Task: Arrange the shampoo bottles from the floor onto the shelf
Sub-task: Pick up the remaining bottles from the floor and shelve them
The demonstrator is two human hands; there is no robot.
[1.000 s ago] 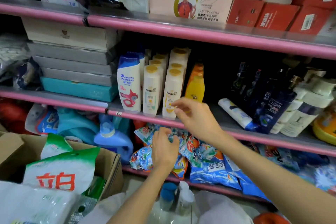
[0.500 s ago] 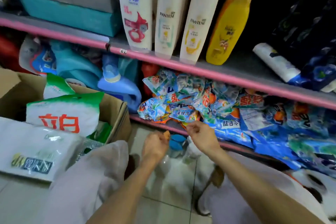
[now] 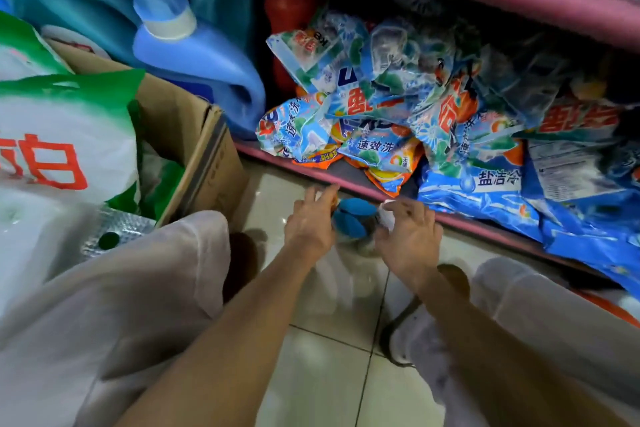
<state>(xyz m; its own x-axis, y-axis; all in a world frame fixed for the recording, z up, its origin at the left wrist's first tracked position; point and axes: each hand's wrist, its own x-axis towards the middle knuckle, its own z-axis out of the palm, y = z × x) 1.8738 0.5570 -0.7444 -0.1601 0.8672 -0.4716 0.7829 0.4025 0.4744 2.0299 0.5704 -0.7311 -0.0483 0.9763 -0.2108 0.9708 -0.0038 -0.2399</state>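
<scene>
Blue-capped bottle (image 3: pixel 356 218) stands on the tiled floor (image 3: pixel 332 374) just before the pink bottom shelf (image 3: pixel 346 184), between both hands. The left hand (image 3: pixel 310 222) reaches with loosely spread fingers; whether the right hand (image 3: pixel 408 236) grips anything is unclear. Detergent packets (image 3: pixel 377 114) read "速效洗" and "盐洁冷". One cardboard box (image 3: pixel 197 135) holds green-white bags (image 3: pixel 65 135).

Two hands: left (image 3: pixel 309 222), right (image 3: pixel 410 239); one blue-capped bottle (image 3: pixel 355 218); one blue detergent jug (image 3: pixel 194 59); one cardboard box (image 3: pixel 204 149); many detergent sachets (image 3: pixel 377 121), uncountable.
</scene>
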